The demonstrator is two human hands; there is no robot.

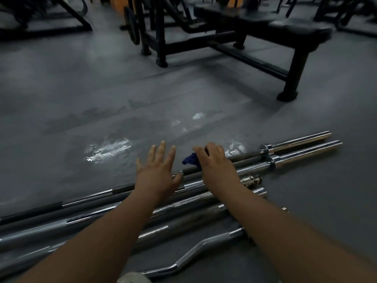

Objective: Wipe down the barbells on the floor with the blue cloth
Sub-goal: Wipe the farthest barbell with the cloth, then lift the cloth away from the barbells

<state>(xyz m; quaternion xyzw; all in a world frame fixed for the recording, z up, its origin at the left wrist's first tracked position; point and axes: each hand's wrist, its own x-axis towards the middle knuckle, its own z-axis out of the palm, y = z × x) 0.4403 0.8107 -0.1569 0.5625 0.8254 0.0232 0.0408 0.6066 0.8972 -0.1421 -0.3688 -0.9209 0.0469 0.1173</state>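
Several steel barbells (289,158) lie side by side on the grey gym floor, running from lower left to upper right. A curved chrome bar (195,250) lies nearest me. My right hand (216,164) is closed on a bunched blue cloth (191,159), pressing it onto the dark shaft of the farthest bar. My left hand (158,172) hovers open with fingers spread, palm down, just above the bars to the left of the cloth. Both forearms cover the middle of the bars.
A black weight bench (293,35) with its frame stands beyond the bars at upper right. A plate-loaded rack (134,25) stands behind it. White chalky smears (110,149) mark the floor past the bars. A pale object (132,278) pokes in at the bottom edge.
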